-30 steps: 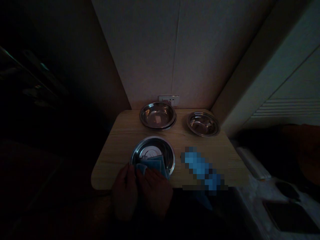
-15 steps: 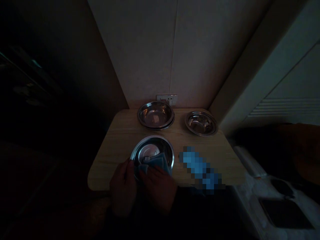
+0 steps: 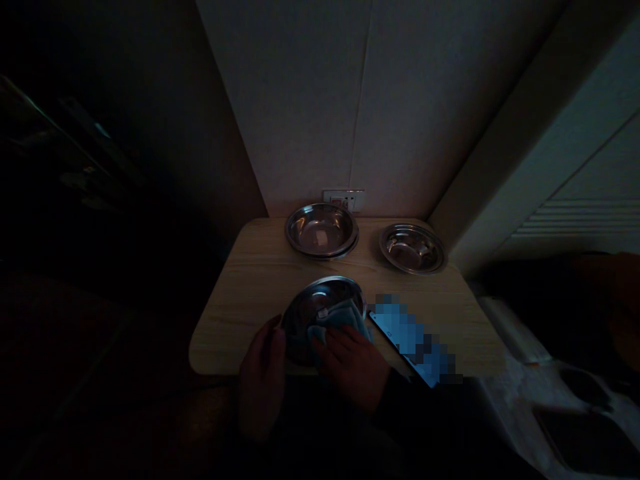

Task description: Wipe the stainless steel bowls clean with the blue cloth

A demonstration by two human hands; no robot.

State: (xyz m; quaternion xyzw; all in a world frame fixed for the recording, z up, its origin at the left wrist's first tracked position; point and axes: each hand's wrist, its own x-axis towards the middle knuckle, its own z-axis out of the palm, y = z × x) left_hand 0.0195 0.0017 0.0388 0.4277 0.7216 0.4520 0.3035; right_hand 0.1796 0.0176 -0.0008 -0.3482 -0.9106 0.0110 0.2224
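Note:
A shiny metal bowl (image 3: 300, 308) stands at the near edge of the small table, its left side tipped up. My left hand (image 3: 263, 380) is closed on the bowl's left rim, thumb at the edge. A blue cloth (image 3: 345, 317) with a small pale tag lies inside the bowl on the right. Pressed onto that cloth, my right hand (image 3: 347, 363) has its fingers bent over it within the bowl. Dim light hides the fingertips of both hands and the bowl's underside.
Stacked metal bowls (image 3: 323, 230) stand at the back of the wooden table (image 3: 235, 293). More nested bowls (image 3: 413, 249) sit at back right. A lit, partly blurred phone-like screen (image 3: 407, 333) lies right of my right hand. A wall socket (image 3: 345, 199) is behind.
The bowl has tilted, with its left side lifted and its inner floor less visible. My right hand and the cloth have shifted slightly right with it. The whole view has moved a little.

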